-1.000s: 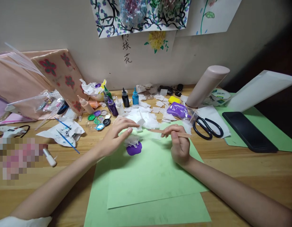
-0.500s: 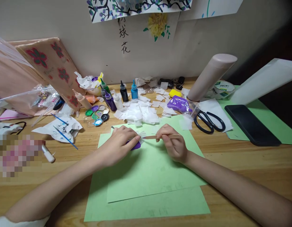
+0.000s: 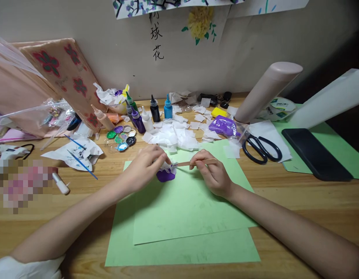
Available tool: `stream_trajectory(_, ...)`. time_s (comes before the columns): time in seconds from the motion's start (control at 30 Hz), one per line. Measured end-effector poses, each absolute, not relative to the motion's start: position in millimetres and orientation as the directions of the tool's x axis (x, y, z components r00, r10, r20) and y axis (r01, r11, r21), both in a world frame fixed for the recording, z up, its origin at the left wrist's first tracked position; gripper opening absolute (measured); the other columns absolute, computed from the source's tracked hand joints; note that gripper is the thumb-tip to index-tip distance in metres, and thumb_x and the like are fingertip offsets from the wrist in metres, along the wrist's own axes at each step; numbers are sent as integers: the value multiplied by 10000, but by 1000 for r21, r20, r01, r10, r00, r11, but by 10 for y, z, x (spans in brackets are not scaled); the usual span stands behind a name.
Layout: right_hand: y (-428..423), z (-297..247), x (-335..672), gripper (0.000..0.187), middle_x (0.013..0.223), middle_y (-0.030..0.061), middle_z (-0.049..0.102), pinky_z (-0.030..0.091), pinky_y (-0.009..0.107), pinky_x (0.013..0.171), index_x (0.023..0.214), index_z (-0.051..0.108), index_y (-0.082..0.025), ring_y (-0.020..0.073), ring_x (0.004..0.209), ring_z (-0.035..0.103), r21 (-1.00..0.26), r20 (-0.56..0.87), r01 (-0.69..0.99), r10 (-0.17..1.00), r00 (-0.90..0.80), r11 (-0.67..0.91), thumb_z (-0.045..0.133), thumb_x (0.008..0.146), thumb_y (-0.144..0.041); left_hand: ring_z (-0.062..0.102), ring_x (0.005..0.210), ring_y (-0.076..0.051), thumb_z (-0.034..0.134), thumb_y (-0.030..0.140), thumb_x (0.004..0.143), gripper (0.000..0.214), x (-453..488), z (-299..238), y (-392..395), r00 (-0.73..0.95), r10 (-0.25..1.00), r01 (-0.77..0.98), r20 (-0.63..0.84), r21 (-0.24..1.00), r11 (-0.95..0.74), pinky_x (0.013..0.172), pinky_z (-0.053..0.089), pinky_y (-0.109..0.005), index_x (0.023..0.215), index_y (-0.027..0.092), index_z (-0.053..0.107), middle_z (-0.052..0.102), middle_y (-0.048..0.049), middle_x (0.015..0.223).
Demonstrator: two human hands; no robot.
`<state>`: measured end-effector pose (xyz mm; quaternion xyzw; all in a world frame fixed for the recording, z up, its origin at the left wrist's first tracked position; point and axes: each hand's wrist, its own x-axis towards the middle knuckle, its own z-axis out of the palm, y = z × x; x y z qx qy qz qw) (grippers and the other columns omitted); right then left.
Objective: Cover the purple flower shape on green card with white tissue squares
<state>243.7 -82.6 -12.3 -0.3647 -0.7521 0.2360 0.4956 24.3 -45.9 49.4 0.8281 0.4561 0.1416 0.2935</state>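
Observation:
My left hand (image 3: 146,166) rests on the green paper (image 3: 182,209), its fingers curled round a purple clay lump (image 3: 165,175) that has white paper bits stuck on top. My right hand (image 3: 213,174) pinches a thin wooden stick (image 3: 194,163) and the stick's tip touches the white bits on the lump. Just beyond both hands lies a pile of white paper squares (image 3: 175,135).
Small paint bottles (image 3: 152,110) and colour pots (image 3: 121,139) stand behind the pile. A bag of purple clay (image 3: 224,126), black scissors (image 3: 261,147), a pink flask (image 3: 266,91) and a black phone (image 3: 316,153) are at the right. Brushes on stained paper (image 3: 75,153) lie left.
My left hand came back from the white squares and closed on the purple lump. The right hand brought the stick's tip onto it. The view tilted down a little.

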Motion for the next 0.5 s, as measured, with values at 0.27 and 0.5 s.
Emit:
stream_trajectory(0.27, -821, -124, 2427, 228, 830, 47, 616, 475, 337, 722, 869, 577, -213, 179, 785, 575, -685, 570, 334, 762, -308, 648, 374, 970, -189, 493, 524, -130, 349, 404, 927, 519, 96, 133, -140, 322, 945, 713, 58, 642, -283, 593, 343, -261, 487, 169, 494, 524, 11, 499)
stream_trajectory(0.5, -806, -151, 2420, 267, 858, 60, 610, 500, 344, 709, 886, 595, -208, 185, 809, 589, -726, 512, 317, 788, -343, 610, 346, 978, -197, 486, 508, -115, 343, 406, 926, 542, 63, -19, -81, 357, 932, 666, 63, 683, -301, 613, 351, -248, 458, 166, 472, 506, 15, 471)
